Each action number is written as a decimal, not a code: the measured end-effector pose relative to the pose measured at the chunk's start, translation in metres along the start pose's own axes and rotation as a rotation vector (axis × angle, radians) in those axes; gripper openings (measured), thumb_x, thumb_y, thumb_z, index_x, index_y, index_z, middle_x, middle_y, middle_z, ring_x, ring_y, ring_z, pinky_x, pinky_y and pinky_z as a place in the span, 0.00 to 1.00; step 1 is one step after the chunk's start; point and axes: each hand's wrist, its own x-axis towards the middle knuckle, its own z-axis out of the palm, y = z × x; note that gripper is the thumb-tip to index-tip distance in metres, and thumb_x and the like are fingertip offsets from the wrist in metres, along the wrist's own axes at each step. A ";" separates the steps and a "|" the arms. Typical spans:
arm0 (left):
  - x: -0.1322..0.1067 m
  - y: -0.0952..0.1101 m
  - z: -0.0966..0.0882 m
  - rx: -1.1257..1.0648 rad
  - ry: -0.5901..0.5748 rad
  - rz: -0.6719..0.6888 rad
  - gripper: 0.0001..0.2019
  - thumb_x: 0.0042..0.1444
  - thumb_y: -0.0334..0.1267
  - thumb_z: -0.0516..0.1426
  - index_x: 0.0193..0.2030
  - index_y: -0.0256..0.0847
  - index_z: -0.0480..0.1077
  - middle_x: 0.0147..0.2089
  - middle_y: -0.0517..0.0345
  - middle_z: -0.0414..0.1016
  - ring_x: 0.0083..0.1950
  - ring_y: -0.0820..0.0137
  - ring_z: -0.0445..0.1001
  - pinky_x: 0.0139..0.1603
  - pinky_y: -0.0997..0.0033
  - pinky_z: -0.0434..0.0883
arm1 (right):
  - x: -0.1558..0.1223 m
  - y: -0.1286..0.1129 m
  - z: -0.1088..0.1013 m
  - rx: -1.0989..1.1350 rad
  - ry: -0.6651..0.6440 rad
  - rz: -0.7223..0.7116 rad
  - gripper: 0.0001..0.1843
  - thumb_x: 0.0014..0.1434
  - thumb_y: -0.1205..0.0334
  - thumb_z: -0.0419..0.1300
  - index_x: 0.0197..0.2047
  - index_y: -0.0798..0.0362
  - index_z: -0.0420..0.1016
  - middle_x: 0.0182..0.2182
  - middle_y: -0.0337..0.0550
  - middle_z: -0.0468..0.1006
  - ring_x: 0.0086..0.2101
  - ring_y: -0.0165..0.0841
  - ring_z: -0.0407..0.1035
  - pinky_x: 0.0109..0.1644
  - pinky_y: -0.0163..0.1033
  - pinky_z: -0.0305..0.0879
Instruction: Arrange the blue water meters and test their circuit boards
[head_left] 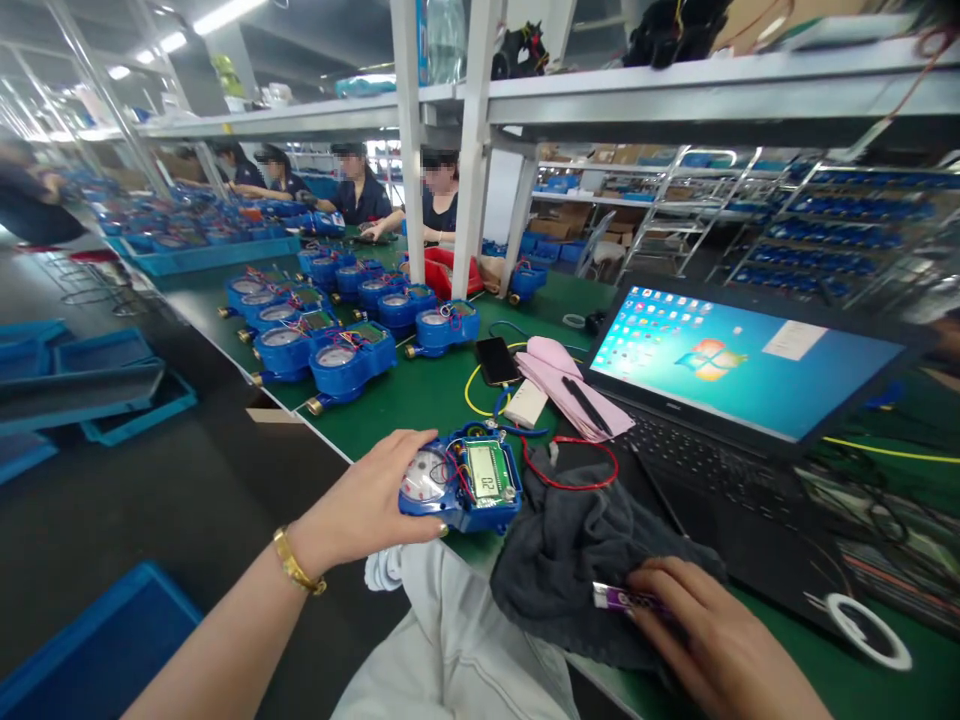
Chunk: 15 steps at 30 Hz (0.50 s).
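Observation:
My left hand (382, 495) is wrapped round the dial end of a blue water meter (465, 510) at the table's front edge, thumb on the near side. The meter's open housing shows a green circuit board with a lit-up digit display (489, 470) and thin red and blue wires. My right hand (694, 620) is closed on a small purple lighter (616, 597) with a silvery end, just above a crumpled dark grey cloth (570, 540). Part of the lighter is hidden under my fingers. A red cable loop (574, 487) lies at the cloth's far edge.
Several blue water meters (352, 360) stand in rows at the back left. An open laptop (742, 360) is on the right, with pink paper (559, 375), a pen, a phone (496, 360) and a white box (526, 403) beside it. Co-workers (439, 205) sit farther along.

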 end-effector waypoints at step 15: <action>0.062 0.023 -0.021 0.046 0.010 -0.078 0.09 0.48 0.39 0.51 0.25 0.40 0.71 0.36 0.52 0.71 0.39 0.61 0.70 0.43 0.61 0.64 | 0.069 -0.003 -0.021 0.054 0.015 0.077 0.11 0.64 0.63 0.47 0.39 0.51 0.70 0.35 0.44 0.75 0.36 0.35 0.71 0.40 0.40 0.69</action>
